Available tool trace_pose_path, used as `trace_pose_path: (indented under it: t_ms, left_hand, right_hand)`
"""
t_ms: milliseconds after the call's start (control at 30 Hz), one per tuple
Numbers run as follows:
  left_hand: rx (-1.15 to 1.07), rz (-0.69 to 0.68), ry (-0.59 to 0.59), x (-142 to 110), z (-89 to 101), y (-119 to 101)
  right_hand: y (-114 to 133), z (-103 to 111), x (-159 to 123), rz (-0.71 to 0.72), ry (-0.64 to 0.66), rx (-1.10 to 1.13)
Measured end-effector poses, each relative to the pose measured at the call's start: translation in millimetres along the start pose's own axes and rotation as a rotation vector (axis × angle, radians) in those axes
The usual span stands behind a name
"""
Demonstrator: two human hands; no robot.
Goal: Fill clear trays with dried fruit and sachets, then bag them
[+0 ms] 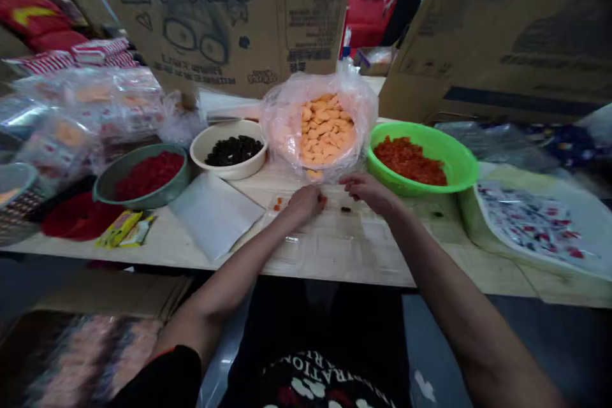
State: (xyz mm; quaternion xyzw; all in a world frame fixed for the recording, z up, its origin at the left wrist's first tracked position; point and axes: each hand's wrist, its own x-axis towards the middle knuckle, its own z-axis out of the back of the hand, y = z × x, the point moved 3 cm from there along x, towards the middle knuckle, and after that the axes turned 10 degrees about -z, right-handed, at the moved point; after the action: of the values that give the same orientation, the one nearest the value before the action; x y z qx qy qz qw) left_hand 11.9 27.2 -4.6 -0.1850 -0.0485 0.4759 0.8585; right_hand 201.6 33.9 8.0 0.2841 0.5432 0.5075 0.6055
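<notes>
Hovering over a clear plastic tray (329,248), the left hand (306,203) and right hand (368,194) are held apart, fingers curled; any grip cannot be told. Only a few orange bits (277,205) and dark bits (345,209) are laid out; the green bowl (459,166) and bagged orange slices (326,131) are well filled.

On the table (335,261), a bowl (205,153) sits between a basin (105,185) and a plastic bag (287,134).

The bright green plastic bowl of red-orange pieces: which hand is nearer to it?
Right. The right hand sits just in front of the bright green plastic bowl, while the left hand lies farther left of it.
</notes>
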Motion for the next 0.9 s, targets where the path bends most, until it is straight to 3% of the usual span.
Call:
trace_pose_path:
  t_ms: [200, 367, 467, 633, 767, 900]
  left_hand:
    - [-0.009, -0.027, 0.024, 6, -3.8, -4]
    - [-0.073, -0.014, -0.009, 15, -12.0, 4]
    - [-0.134, 0.000, -0.089, 15, -9.9, 10]
    - [-0.301, 0.069, -0.266, 13, 1.2, 25]
    - [-0.462, 0.066, -0.281, 18, 5.1, 28]
    - [-0.493, -0.003, -0.257, 25, 4.3, 14]
  right_hand:
    - [-3, -11, 3, 0.128, -0.136, -0.577]
    - [5, -31, 4, 0.176, -0.089, -0.775]
    - [10, -28, 0, 0.182, -0.084, -0.859]
    - [8, -12, -6, 0.189, -0.195, -0.906]
    - [-9, -25, -6, 0.233, -0.154, -0.960]
    - [-16, -34, -4, 0.249, -0.134, -0.983]
